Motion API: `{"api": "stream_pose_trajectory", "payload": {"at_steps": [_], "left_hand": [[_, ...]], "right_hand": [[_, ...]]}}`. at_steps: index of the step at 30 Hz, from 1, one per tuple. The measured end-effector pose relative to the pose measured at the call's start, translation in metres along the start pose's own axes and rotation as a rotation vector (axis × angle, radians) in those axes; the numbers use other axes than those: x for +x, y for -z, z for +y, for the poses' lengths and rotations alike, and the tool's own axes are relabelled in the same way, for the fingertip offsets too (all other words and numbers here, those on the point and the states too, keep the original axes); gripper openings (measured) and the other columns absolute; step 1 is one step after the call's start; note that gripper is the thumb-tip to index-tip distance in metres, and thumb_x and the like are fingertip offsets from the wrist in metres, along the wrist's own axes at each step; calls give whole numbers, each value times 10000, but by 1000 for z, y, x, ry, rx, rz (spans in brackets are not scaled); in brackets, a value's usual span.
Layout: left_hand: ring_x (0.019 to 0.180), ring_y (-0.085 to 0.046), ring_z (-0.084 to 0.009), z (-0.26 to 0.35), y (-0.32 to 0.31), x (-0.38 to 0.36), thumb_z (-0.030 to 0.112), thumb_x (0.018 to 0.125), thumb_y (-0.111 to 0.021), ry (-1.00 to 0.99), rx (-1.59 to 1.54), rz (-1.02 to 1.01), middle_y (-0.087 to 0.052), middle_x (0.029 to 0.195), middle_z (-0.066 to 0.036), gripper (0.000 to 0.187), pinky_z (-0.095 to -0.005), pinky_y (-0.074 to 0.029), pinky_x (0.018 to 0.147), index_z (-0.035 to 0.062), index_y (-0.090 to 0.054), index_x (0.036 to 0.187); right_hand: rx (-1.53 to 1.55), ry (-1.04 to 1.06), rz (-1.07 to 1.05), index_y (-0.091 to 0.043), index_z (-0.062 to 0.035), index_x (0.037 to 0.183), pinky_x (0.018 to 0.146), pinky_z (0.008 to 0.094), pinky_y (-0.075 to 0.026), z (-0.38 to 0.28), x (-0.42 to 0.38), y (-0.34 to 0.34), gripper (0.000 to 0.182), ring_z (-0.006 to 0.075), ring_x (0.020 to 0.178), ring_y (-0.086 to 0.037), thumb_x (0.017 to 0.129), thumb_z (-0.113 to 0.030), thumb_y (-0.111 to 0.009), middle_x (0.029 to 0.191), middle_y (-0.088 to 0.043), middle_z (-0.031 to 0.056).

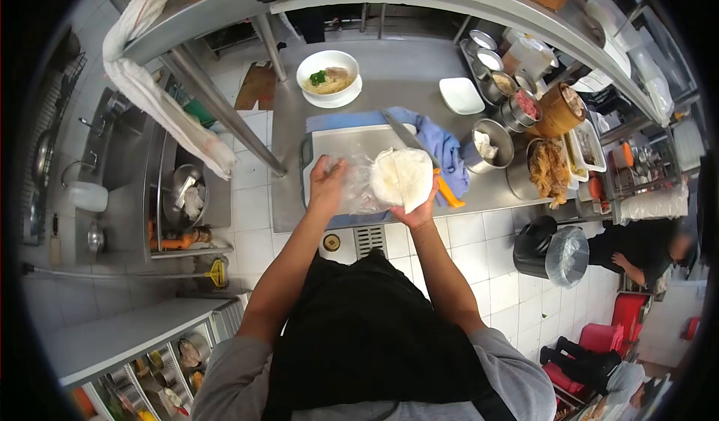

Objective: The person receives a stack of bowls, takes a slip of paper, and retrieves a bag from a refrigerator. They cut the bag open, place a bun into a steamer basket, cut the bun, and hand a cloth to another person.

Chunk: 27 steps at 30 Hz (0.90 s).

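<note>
At centre frame, a person in a black apron holds a white lump of dough (402, 178) cupped in the right hand (416, 210), while the left hand (326, 185) pinches the edge of a clear plastic bag (358, 185) above a white cutting board (337, 148). The bag is best peeled slowly, with the dough well supported underneath, so nothing tears or drops. The dough sits against the right palm, just right of the left hand, with a knife (408, 140) behind.
</note>
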<state>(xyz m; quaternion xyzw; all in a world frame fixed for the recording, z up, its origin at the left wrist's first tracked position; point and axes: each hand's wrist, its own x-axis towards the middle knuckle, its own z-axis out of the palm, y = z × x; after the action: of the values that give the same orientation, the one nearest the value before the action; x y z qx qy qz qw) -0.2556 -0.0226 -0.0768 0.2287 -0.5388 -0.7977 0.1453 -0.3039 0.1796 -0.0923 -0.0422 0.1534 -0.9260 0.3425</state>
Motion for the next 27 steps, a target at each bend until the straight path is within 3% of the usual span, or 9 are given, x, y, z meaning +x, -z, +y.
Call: {"api": "stream_pose_trajectory", "payload": {"at_steps": [2, 7, 11, 15, 20, 22, 23, 25, 27], "left_hand": [[845, -587, -114, -4, 14, -4, 159, 919, -633, 30, -94, 51, -625, 976, -42, 323, -263, -485, 732, 16, -527, 1189], [842, -607, -144, 18, 18, -16, 220, 911, -656, 60, -197, 290, -627, 938, -34, 369, -285, -495, 763, 6, -555, 1193], [681, -518, -60, 64, 36, -16, 235, 903, -673, -100, 117, 300, -580, 750, 39, 207, -233, -421, 614, 34, -657, 947], [600, -434, -19, 114, 79, -26, 215, 890, -687, -244, 299, 318, -542, 681, 67, 172, -210, -352, 543, 51, -667, 844], [621, -438, -10, 105, 125, -49, 80, 848, -668, -230, 507, 116, -536, 679, 72, 75, -211, -360, 547, 36, -625, 803], [659, -470, -31, 85, 148, -53, 52, 829, -663, -172, 558, 60, -562, 727, 46, 54, -222, -387, 586, 26, -615, 829], [697, -502, -53, 76, 152, -52, 25, 811, -657, -121, 607, 18, -587, 774, 20, 69, -233, -414, 626, 17, -605, 856], [776, -532, -80, 63, 149, -51, 18, 800, -656, -202, 714, -44, -606, 856, -5, 133, -248, -435, 702, 11, -610, 925], [855, -561, -107, 60, 143, -51, 12, 790, -654, -287, 830, -106, -626, 938, -31, 209, -263, -455, 778, 5, -614, 995]], "right_hand": [[55, -50, 10, -349, -165, 1454, 1093, 513, -326, 4, 2, -21, 901, 318, 1336, -397, 807, -792, -364, 1460, -414, 96], [108, -139, 4, -304, -196, 1477, 1053, 655, -274, 26, 12, -19, 900, 409, 1346, -344, 800, -782, -389, 1500, -344, 118], [179, -200, -77, -256, -206, 1495, 988, 777, -215, 36, 17, -38, 963, 535, 1333, -280, 762, -813, -405, 1523, -287, 140], [136, -166, -30, -262, -199, 1492, 976, 782, -231, 14, 23, -23, 927, 490, 1342, -311, 788, -789, -392, 1515, -302, 147], [-471, -146, -35, -309, -179, 1468, 1082, 514, -351, -58, 62, 9, 779, 352, 1305, -432, 861, -652, -432, 1461, -385, 140], [-962, -239, -139, -355, -164, 1445, 1094, 394, -347, -85, 74, -17, 699, 331, 1298, -435, 841, -423, -594, 1413, -439, 147], [-963, -235, -130, -355, -164, 1445, 1094, 394, -347, -89, 76, -33, 699, 331, 1298, -435, 841, -423, -594, 1413, -439, 147], [-1819, -89, -331, -370, -184, 1435, 1093, 436, -329, -77, 83, -60, 835, 340, 1324, -388, 703, -322, -748, 1422, -402, 167], [-2086, -40, -543, -374, -197, 1433, 1100, 466, -307, -51, 86, -36, 901, 352, 1355, -329, 641, -325, -787, 1449, -356, 169]]}}
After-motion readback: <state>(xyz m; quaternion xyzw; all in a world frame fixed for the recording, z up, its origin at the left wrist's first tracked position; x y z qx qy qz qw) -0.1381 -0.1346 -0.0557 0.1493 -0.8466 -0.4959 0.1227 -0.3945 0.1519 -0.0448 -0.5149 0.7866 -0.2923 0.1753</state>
